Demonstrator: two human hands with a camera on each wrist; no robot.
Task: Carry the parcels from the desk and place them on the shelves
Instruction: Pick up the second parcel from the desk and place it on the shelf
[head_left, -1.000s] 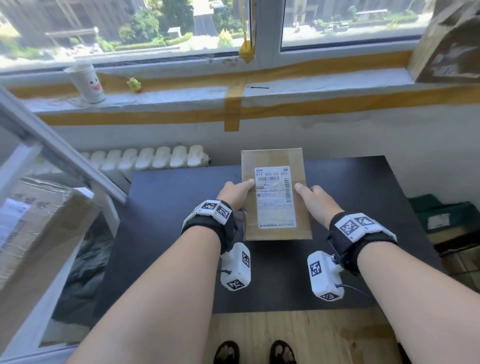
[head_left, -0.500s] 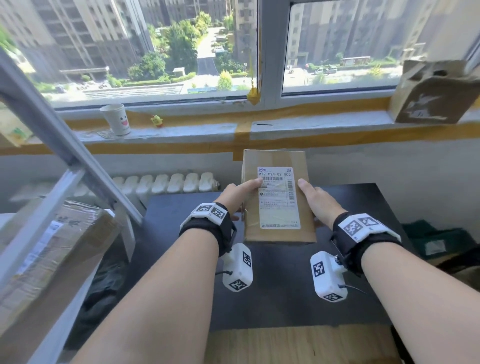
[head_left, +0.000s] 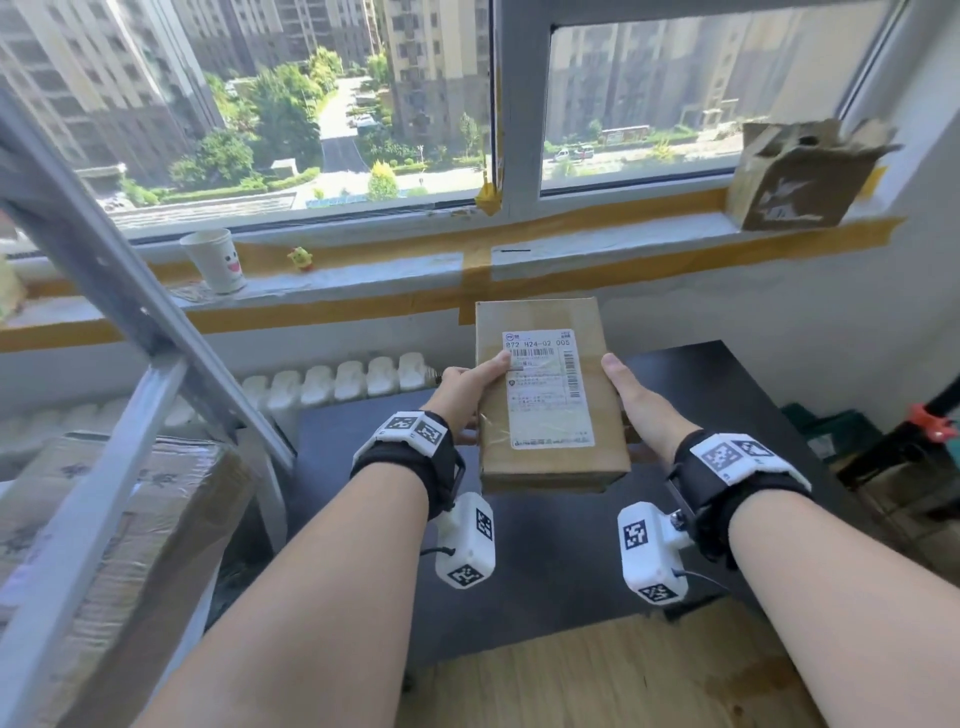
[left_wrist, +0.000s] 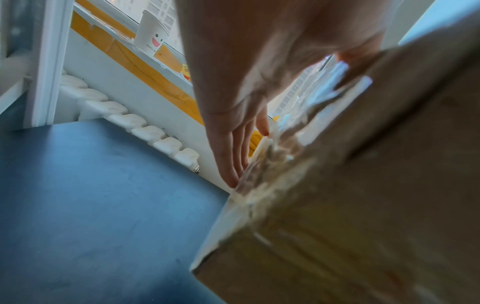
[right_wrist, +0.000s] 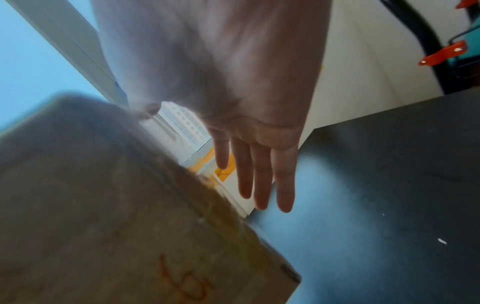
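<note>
Compared with a second earlier, the flat brown cardboard parcel (head_left: 548, 400) had come up off the black counter (head_left: 727, 395) and was held in the air above it, and the view had tipped upward, showing more of the window and the tower blocks outside. Half a second earlier it was already lifted; since then it had risen a little further.

The left hand (head_left: 462, 387) gripped the parcel's left edge, thumb on top across the white shipping label (head_left: 548, 389) and fingers (left_wrist: 231, 160) laid straight along the underside. The right hand (head_left: 636, 400) held the right edge the same way, thumb above; in the right wrist view its fingers (right_wrist: 262, 181) lay straight, and contact with the box could not be made out.

The label's top line read "872 H24-02 005", with barcodes beneath; the smaller print was illegible. A red handwritten mark (right_wrist: 187, 281) on the parcel's underside could not be read. The white paper cup (left_wrist: 153, 35) on the windowsill bore a smiling face and "Hello". A large taped cardboard box (head_left: 104, 545) sat on the grey metal shelving (head_left: 104, 291) at left.
</note>
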